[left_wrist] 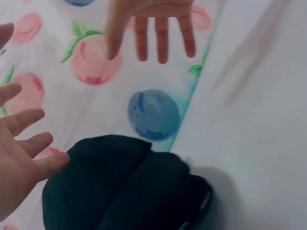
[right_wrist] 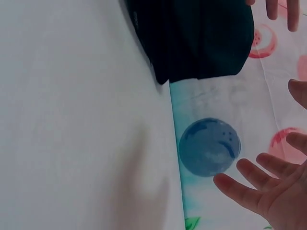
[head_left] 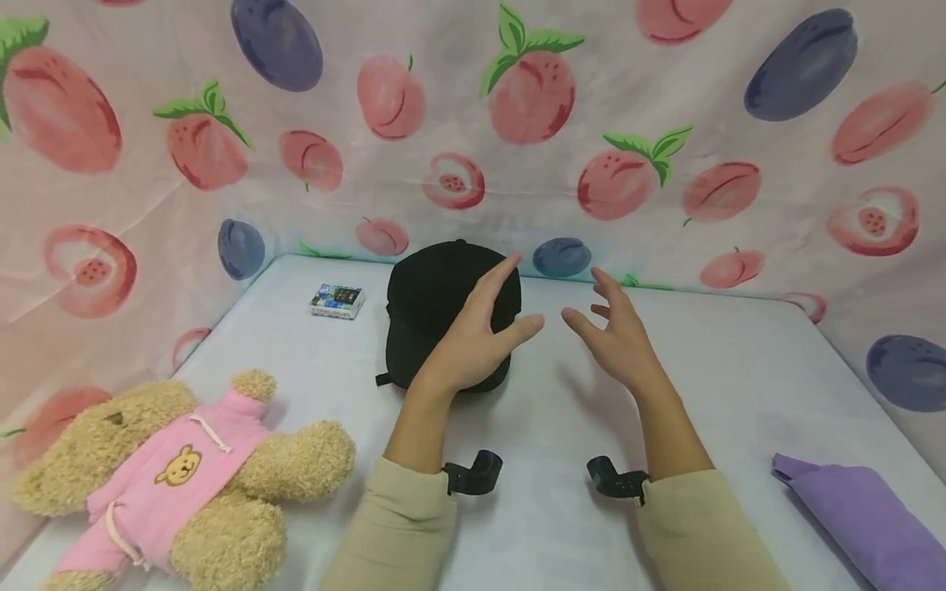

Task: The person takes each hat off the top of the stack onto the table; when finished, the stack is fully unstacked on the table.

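Note:
Both hands are raised over the table, palms facing each other, holding nothing. My left hand (head_left: 476, 341) has its fingers extended and overlaps the black cap (head_left: 436, 295) in the head view. To its right, my right hand (head_left: 613, 328) hovers with fingers spread over white tabletop. The cap stands crown up near the back edge, its brim toward me and a strap end poking out at its lower left. In the left wrist view the cap (left_wrist: 110, 187) lies below the spread left fingers (left_wrist: 29, 120). The right wrist view shows the cap (right_wrist: 192, 38) apart from the right fingers (right_wrist: 240, 191).
A teddy bear in a pink hoodie (head_left: 177, 484) lies at the left. Behind it sits a small patterned box (head_left: 337, 301). A folded purple cloth item (head_left: 865, 517) rests at the right front. Fruit-print fabric (head_left: 517, 189) hangs around the back and sides of the white table (head_left: 739, 386).

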`<state>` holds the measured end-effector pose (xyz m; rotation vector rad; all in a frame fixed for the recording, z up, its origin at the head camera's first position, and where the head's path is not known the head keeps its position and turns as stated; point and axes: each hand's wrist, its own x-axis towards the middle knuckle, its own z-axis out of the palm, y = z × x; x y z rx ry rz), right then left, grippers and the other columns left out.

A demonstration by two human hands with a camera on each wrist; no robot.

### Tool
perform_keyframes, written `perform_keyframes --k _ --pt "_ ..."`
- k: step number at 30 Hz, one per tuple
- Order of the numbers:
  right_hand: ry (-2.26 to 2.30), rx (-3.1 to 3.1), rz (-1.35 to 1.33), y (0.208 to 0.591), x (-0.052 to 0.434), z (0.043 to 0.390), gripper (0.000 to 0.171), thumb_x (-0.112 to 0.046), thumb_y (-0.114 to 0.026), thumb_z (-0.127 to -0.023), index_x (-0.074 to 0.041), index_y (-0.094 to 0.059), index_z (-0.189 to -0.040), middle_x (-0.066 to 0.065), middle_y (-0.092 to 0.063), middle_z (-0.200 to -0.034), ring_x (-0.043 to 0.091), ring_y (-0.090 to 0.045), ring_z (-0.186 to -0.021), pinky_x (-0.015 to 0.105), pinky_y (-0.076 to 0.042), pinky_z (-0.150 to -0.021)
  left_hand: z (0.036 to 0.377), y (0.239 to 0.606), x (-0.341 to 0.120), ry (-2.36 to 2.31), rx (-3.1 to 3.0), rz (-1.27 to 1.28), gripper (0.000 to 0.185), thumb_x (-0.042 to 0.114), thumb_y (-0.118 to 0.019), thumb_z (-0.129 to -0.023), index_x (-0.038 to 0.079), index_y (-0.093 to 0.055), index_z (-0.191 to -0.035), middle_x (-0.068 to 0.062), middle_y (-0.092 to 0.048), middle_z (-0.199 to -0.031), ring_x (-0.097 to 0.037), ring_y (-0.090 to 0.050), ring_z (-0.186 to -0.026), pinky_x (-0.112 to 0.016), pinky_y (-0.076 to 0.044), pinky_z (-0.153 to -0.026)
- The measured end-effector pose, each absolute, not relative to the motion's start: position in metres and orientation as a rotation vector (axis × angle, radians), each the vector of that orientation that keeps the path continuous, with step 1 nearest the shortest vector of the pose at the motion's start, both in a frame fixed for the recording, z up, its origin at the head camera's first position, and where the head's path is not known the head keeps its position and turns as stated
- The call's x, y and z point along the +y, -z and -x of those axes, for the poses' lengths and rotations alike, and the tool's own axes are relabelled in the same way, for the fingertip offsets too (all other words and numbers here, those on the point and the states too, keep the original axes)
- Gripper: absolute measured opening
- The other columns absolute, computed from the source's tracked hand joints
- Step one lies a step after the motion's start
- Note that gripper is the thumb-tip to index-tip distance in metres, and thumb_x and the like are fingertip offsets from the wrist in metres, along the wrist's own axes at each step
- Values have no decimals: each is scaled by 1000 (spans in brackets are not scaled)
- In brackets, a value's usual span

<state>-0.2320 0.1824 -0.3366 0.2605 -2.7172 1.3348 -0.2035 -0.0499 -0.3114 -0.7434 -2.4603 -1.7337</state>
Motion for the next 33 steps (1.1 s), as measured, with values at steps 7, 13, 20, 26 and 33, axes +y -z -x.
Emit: perform_keyframes --k 7,13,20,26,33 --pt "-1450 -2712 -254 340 163 234 86 -47 -64 -100 -25 -13 -168 15 -25 -170 40 -39 -151 65 -41 -113 195 307 -74 1746 -2433 606 78 39 -65 -99 39 -22 -164 8 -16 -172 -16 -13 -160 -63 -19 -125" --pt "-1500 -2702 -263 340 153 235 89 -46 -68 -98 -27 -15 -167 12 -26 -170 38 -41 -149 62 -44 -111 195 310 -85 1719 -2419 514 81 39 -67 -98 37 -22 -165 8 -16 -172 -16 -14 -159 -61 -19 -125" --pt "-1509 -2698 -296 340 143 240 91 -42 -72 -96 -25 -18 -167 14 -28 -169 39 -43 -147 61 -49 -106 199 315 -92 1647 -2406 397 81 33 -69 -98 31 -24 -165 4 -20 -171 -17 -19 -158 -58 -21 -126" --pt "-1523 -2694 -317 341 134 242 95 -40 -77 -93 -25 -19 -167 13 -29 -169 38 -46 -146 60 -48 -108 204 321 -98 1663 -2348 290 82 29 -69 -97 25 -25 -165 0 -21 -171 -21 -22 -157 -60 -21 -125" --pt "-1515 -2689 -313 343 124 246 94 -37 -79 -91 -26 -23 -166 14 -31 -168 38 -49 -143 59 -49 -106 206 325 -102 1813 -2240 130 88 27 -74 -93 24 -22 -165 -1 -21 -171 -21 -19 -158 -56 -18 -127"
